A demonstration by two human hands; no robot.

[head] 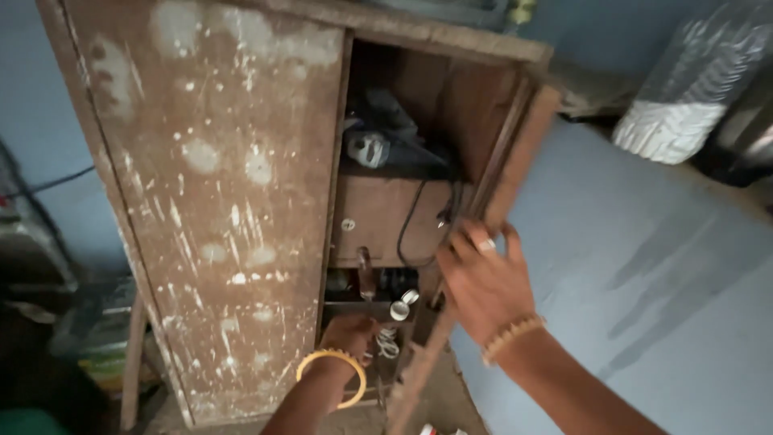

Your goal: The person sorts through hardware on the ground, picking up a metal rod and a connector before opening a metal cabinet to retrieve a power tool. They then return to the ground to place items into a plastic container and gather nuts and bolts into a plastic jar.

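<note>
The cupboard door (515,153) is already held open by the right hand (483,282), fingers clenched on its edge, while the left hand (348,334) is pushed into the lower shelf (366,310), its grip hidden, nothing yet lifted out.

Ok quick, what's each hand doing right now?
Left hand: reaching into the lower cabinet shelf, fingers curled; what it holds cannot be told.
Right hand: closed on the edge of the open cabinet door.
</note>
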